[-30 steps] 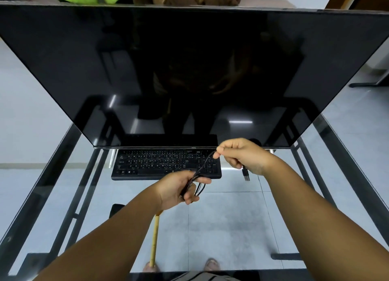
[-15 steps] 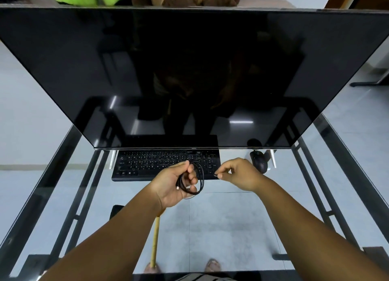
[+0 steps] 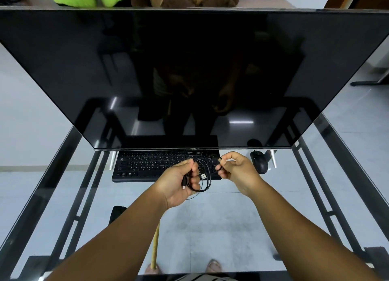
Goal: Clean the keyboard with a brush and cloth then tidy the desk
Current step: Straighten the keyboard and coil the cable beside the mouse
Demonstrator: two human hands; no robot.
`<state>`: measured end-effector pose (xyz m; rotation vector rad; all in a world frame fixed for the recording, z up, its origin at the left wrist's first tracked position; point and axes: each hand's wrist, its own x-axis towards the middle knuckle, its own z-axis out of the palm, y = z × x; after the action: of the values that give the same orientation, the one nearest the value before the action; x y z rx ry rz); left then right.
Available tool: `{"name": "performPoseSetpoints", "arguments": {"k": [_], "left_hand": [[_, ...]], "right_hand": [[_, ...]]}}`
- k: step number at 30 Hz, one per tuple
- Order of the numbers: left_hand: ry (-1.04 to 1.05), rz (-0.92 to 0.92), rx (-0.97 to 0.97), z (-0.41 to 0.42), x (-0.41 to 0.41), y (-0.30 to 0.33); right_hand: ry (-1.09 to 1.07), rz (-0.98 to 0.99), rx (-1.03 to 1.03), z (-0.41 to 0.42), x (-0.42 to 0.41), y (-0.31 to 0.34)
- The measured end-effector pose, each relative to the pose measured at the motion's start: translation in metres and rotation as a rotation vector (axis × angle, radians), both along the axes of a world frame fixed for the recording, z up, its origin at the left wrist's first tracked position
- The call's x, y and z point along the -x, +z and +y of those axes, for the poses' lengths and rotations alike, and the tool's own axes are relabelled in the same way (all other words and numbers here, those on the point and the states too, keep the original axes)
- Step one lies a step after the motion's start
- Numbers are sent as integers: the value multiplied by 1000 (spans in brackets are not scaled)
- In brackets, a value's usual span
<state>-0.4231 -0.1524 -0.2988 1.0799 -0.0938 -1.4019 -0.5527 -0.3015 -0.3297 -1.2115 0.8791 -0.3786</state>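
The fingers [image 3: 194,167] of the left hand [image 3: 179,183] curl round a thin black USB cable wound in loose loops [image 3: 203,180], its silver plug [image 3: 203,176] showing inside the coil. The right hand [image 3: 237,171] pinches the free strand between thumb and forefinger. Both hover above the clear glass counter [image 3: 221,217], just in front of the flat black keyboard [image 3: 147,165]; a black mouse [image 3: 260,161] lies to the right. The cable looks light, limp and springy, likely to uncoil, so gripping across all loops at one side should keep it bundled.

black keyboard [image 3: 147,165], black cable [image 3: 203,175], black mouse [image 3: 260,163]
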Motion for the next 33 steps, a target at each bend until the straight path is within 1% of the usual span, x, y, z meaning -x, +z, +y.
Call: {"name": "performPoseSetpoints", "arguments": {"k": [3, 8, 11, 15, 19, 21, 24, 27, 29, 33], "left_hand": [[0, 11, 32, -1, -1, 2], [-33, -35, 45, -3, -4, 7], [-39, -68, 56, -5, -4, 9], [-63, -177, 53, -7, -4, 11], [-100, -241, 79, -8, -5, 9], [-157, -356, 78, -9, -4, 9], [-272, -638, 8, -9, -4, 10], [-325, -803, -55, -9, -10, 8], [-323, -854, -105, -8, -15, 6], [-275, -842, -145, -10, -16, 2]], "right_hand": [[25, -40, -86, 1, -1, 3], [111, -48, -236, 3, -1, 9], [197, -32, -240, 6, -1, 12], [266, -41, -235, 8, 0, 14], [356, -26, -258, 3, 2, 16], [375, -11, -265, 2, 2, 17], [355, 4, -246, 1, 2, 17], [354, 21, -176, -2, 4, 15], [365, 31, -136, -3, 6, 14], [375, 10, -156, -6, 7, 17]]}}
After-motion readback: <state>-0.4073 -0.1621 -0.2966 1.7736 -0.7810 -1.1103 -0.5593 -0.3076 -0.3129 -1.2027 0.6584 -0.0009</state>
